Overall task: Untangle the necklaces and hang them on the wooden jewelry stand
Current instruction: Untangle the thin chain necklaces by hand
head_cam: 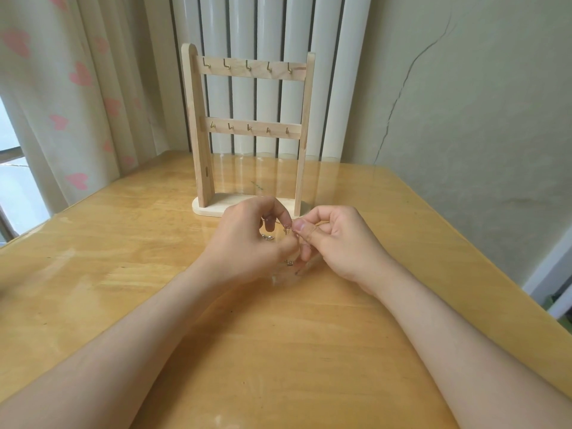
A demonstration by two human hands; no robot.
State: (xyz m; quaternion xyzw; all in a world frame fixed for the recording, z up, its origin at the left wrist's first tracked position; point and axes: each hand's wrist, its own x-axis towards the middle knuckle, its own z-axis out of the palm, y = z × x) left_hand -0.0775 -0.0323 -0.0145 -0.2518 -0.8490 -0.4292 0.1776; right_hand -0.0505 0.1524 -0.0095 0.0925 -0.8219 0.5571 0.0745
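Necklaces [288, 231]: thin chains bunched in a small tangle, held just above the table [123, 243] between both hands, close in front of the stand's base. Left hand [247, 243]: fingers curled, pinching the chains at the fingertips. Right hand [340, 243]: thumb and forefinger pinch the same tangle, with the other fingers curled in. A small metal piece [290, 262] hangs below, between the hands. The wooden jewelry stand [251, 128] is upright near the table's far edge, with two rails of hooks facing the person. Bare tabletop extends left and right of the forearms. The right edge runs near the wall [464, 119], the left edge beside the curtain [77, 103].
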